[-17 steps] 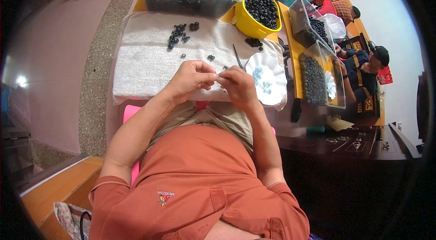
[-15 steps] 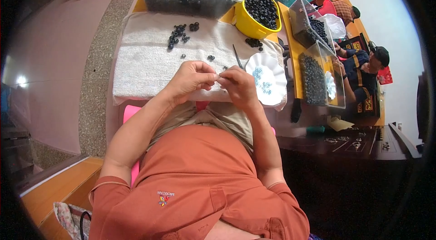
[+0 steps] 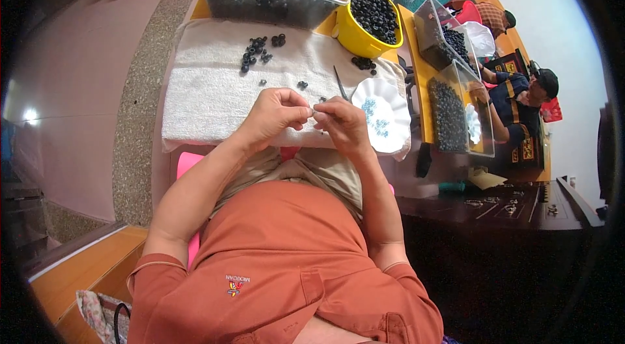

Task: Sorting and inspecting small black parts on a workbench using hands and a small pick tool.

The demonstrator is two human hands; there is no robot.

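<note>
Together, a tiny pale bead is pinched by the fingers of the left hand and right hand, just left of the white scalloped dish; both are held over the white towel.

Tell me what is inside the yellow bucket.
The yellow bucket is heaped to the rim with small black beads. Only the top layer shows; whatever lies deeper, and the bucket's bottom, is covered by them.

Left hand meets right hand (fingertips pinched).
</note>
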